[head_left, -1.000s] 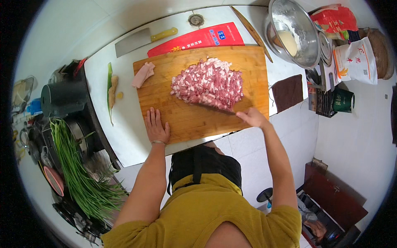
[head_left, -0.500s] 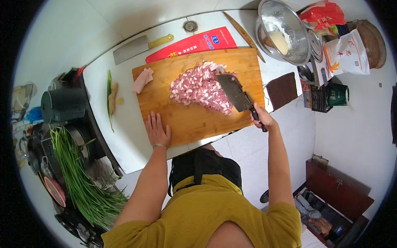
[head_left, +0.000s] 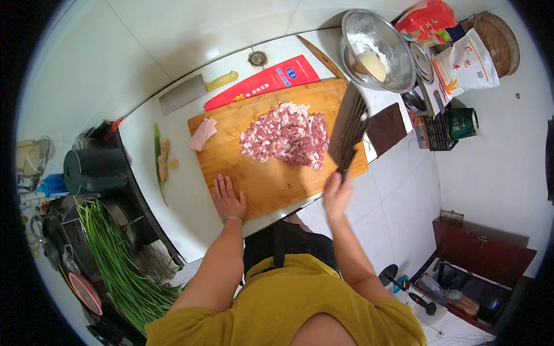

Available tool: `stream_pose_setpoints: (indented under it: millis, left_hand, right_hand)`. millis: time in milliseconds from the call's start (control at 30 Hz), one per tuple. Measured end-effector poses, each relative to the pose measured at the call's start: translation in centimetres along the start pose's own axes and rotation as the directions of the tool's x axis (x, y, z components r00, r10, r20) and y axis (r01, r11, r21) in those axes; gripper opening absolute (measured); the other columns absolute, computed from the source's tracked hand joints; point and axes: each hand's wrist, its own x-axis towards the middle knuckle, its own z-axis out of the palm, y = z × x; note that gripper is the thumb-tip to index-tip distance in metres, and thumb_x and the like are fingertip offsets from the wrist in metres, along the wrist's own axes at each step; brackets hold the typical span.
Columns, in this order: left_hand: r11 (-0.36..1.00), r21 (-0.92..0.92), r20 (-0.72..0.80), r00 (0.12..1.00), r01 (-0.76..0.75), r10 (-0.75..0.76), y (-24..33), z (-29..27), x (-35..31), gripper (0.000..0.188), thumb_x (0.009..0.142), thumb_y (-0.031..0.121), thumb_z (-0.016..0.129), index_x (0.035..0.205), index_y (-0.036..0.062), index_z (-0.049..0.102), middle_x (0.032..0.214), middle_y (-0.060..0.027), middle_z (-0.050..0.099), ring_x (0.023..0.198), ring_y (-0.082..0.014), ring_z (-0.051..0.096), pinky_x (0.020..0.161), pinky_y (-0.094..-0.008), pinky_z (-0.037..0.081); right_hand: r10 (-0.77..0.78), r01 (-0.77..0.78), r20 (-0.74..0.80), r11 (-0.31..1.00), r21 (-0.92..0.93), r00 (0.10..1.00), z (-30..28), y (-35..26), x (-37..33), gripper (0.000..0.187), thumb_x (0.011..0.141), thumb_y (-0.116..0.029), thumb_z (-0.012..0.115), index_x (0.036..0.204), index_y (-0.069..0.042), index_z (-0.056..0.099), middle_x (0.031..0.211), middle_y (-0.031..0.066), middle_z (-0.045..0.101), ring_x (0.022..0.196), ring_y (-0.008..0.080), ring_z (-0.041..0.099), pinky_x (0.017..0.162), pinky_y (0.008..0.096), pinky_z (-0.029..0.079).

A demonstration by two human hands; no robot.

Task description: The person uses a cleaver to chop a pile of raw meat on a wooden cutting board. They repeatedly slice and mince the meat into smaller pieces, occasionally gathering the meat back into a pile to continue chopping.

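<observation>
My right hand point(head_left: 336, 197) grips the dark handle of a cleaver point(head_left: 350, 118), slightly smeared by motion. Its broad blade is raised to the right of a heap of diced raw meat point(head_left: 284, 134), apart from it. Pink lean and white fatty bits make up the heap, in the middle of the wooden cutting board point(head_left: 271, 183). Flat on the board's near left corner lies my left hand point(head_left: 228, 199), fingers outstretched and holding nothing. A pale pink strip, probably skin or fat point(head_left: 203, 134), rests at the board's left edge.
Behind the board lie another cleaver point(head_left: 183, 94) and a red sleeve point(head_left: 262, 85). A steel bowl with dough point(head_left: 374, 64) stands back right, near a dark brown cloth point(head_left: 388, 128). Ginger point(head_left: 164, 158) and a green onion stalk point(head_left: 157, 151) are left. Long green stalks point(head_left: 118, 259) lie further left.
My right hand has swung the cleaver up and away from the meat, its blade now steeper. My left hand stays flat on the board. The whole view has shifted slightly.
</observation>
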Motion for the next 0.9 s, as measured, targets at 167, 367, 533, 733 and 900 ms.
stream_pose_setpoints:
  millis: [167,367,533,733,900]
  left_hand:
    - [1.0,-0.016,0.005,1.0,0.0,0.0,0.2,-0.4,0.6,0.065,0.081,0.03,0.049,0.136,0.0052,0.023,0.145,-0.0121,0.015,0.133,-0.0292,0.013,0.109,-0.0436,0.01]
    - [1.0,-0.019,0.022,1.0,0.018,-0.018,0.2,-0.4,0.2,0.067,0.08,0.029,0.051,0.136,0.0047,0.023,0.144,-0.013,0.016,0.132,-0.0306,0.015,0.108,-0.0442,0.013]
    - [1.0,-0.011,0.004,1.0,-0.028,0.028,0.1,-0.3,0.4,0.068,0.078,0.028,0.052,0.135,0.0047,0.024,0.144,-0.0136,0.016,0.132,-0.0322,0.015,0.108,-0.045,0.014]
    - [1.0,-0.026,0.012,1.0,0.006,-0.006,0.1,-0.2,0.1,0.066,0.078,0.027,0.052,0.134,0.004,0.025,0.143,-0.0141,0.017,0.132,-0.0326,0.015,0.108,-0.0461,0.014]
    - [0.999,-0.039,-0.016,1.0,-0.022,0.021,0.4,-0.3,-0.2,0.067,0.079,0.027,0.052,0.135,0.0042,0.024,0.144,-0.0139,0.016,0.132,-0.0327,0.015,0.108,-0.0464,0.013]
  right_hand:
    - [0.203,-0.061,0.231,0.861,-0.505,0.952,5.6,7.1,0.6,0.037,0.087,-0.033,0.051,0.087,0.003,0.053,0.073,0.0286,0.058,0.069,0.0439,0.057,0.06,0.0481,0.044]
    - [0.037,-0.029,0.039,0.98,-0.196,0.999,1.6,-1.7,-0.4,0.028,0.085,-0.026,0.056,0.078,0.001,0.051,0.063,0.0235,0.057,0.058,0.0401,0.057,0.051,0.0442,0.043]
    - [0.111,0.021,0.197,0.822,-0.569,0.974,6.4,7.2,0.2,0.032,0.087,-0.03,0.051,0.084,0.002,0.053,0.067,0.0248,0.059,0.063,0.0429,0.058,0.053,0.0465,0.044]
    - [0.058,-0.056,-0.002,0.953,-0.298,0.998,2.6,0.0,-0.3,0.034,0.085,-0.032,0.055,0.08,0.001,0.052,0.068,0.0271,0.057,0.064,0.0422,0.058,0.052,0.0461,0.045]
    - [0.272,-0.166,0.173,0.871,-0.463,0.947,6.0,6.9,-0.9,0.045,0.087,-0.04,0.048,0.086,0.004,0.054,0.072,0.0297,0.058,0.069,0.045,0.058,0.057,0.0489,0.045]
